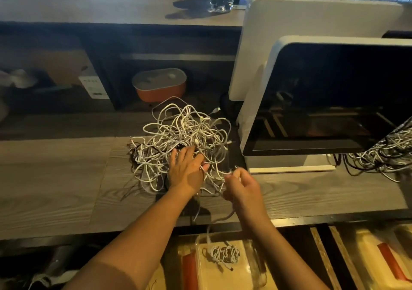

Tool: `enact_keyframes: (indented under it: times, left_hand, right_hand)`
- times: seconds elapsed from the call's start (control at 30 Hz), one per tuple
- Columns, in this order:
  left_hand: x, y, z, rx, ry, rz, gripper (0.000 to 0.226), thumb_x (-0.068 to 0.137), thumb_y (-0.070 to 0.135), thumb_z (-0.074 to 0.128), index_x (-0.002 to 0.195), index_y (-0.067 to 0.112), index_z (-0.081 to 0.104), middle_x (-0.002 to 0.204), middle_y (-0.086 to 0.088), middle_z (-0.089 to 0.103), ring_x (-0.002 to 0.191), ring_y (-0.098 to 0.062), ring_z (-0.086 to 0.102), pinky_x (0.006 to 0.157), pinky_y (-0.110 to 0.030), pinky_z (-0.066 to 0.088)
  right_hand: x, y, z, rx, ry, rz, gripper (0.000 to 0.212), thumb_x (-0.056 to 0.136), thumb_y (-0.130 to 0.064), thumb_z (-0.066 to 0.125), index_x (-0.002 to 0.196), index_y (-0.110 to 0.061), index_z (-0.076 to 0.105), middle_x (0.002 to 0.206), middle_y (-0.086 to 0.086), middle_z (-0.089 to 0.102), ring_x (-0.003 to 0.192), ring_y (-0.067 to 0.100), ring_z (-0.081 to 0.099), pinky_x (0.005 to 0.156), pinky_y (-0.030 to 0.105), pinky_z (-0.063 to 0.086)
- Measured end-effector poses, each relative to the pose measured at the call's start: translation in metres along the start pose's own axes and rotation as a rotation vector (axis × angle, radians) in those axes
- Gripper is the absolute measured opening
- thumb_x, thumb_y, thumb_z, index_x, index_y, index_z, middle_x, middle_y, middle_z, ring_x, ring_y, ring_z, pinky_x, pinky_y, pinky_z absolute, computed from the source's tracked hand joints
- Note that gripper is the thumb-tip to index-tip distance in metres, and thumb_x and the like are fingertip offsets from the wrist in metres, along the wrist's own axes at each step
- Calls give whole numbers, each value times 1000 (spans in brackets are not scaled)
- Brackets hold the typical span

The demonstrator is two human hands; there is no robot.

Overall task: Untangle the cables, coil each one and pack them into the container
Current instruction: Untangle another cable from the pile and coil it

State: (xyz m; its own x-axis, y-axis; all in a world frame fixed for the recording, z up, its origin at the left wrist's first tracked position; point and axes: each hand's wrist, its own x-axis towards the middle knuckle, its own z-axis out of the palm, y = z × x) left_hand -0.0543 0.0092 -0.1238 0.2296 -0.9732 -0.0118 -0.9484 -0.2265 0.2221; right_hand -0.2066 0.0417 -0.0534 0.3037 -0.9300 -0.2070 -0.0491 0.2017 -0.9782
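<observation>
Across the grey wood-grain desk (55,178) before you, the tangle of white cables (178,133) sits centred, with a monitor (334,100) at its 3 o'clock. Your left hand (187,173) presses flat on the tangle with fingers straight, and your right hand (243,187) pinches one strand (217,172) at its 5 o'clock. At 6 o'clock, below the desk edge, the clear container (197,245) holds a coiled cable (224,254).

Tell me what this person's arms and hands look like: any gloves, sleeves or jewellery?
The left hand and right hand are bare: no gloves, rings, watch or bracelet show. Both arms are uncovered up to the picture's edge, with no sleeve in view.
</observation>
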Motion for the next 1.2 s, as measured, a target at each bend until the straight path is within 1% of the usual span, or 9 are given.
enact_keyframes:
  times: [0.1, 0.23, 0.4, 0.57, 0.67, 0.77, 0.9, 1.07, 1.2]
  left_hand:
    - [2, 3, 2, 41, -25, -4, 33, 93, 49, 43, 118, 30, 53, 153, -1, 22, 141, -21, 11, 114, -42, -4]
    - [2, 4, 5, 50, -54, 27, 32, 89, 49, 50, 114, 30, 57, 152, -2, 24, 141, -21, 11, 113, -44, -2]
    - [4, -3, 2, 19, -53, 45, 26, 90, 47, 49, 109, 30, 57, 151, -3, 27, 141, -20, 11, 113, -43, -4]
    - [10, -2, 0, 5, -118, -3, 34, 95, 44, 39, 124, 31, 49, 157, -4, 13, 144, -21, 1, 115, -42, -9]
    - [18, -5, -1, -21, -95, -31, 36, 94, 47, 39, 123, 32, 54, 156, -3, 18, 143, -20, 6, 115, -41, -9]
    - [21, -7, 3, -27, -37, -44, 41, 94, 53, 36, 120, 31, 58, 153, -2, 25, 142, -20, 9, 115, -41, -9]
    - [15, -5, 11, 6, -5, -21, 46, 91, 57, 39, 124, 28, 55, 153, -5, 25, 143, -21, 9, 116, -42, -9]
    - [14, -4, 12, 37, -8, -7, 42, 91, 55, 42, 120, 29, 56, 152, -7, 26, 143, -23, 10, 116, -43, -8]
    - [15, -8, 8, 24, -22, -8, 38, 93, 49, 40, 122, 28, 55, 153, -6, 25, 143, -23, 8, 117, -44, -5]
  right_hand:
    - [15, 5, -6, -486, -136, 155, 12, 87, -20, 59, 92, -23, 49, 75, -3, 60, 63, 10, 57, 58, 27, 50]
    - [34, 23, -1, -853, -319, 304, 20, 88, -24, 58, 100, -9, 62, 96, 8, 66, 88, 19, 64, 82, 37, 56]
    - [38, 22, 6, -589, -209, 114, 25, 99, -31, 45, 88, -16, 62, 83, -1, 57, 76, 9, 55, 70, 29, 46]
    - [26, 2, 17, -225, -184, -166, 21, 96, -23, 47, 97, -18, 68, 113, -8, 60, 104, -2, 55, 84, 11, 44]
    - [10, -11, 18, -21, -201, -129, 25, 84, -30, 45, 77, -16, 64, 81, -7, 66, 78, 3, 62, 63, 11, 45]
    - [8, -2, 4, -120, -133, -72, 26, 89, -26, 51, 67, -12, 53, 59, -6, 52, 55, 8, 48, 48, 16, 40]
    - [26, 15, -7, -350, -101, 211, 14, 87, -16, 61, 94, -20, 49, 74, -4, 58, 60, 9, 55, 48, 19, 43]
    - [47, 23, 6, -979, -394, 223, 22, 94, -28, 52, 109, -14, 61, 98, 5, 64, 90, 16, 62, 82, 35, 54]
    - [49, 8, 9, -611, -206, 28, 28, 100, -24, 39, 87, -16, 63, 95, 3, 57, 81, 4, 54, 73, 20, 43]
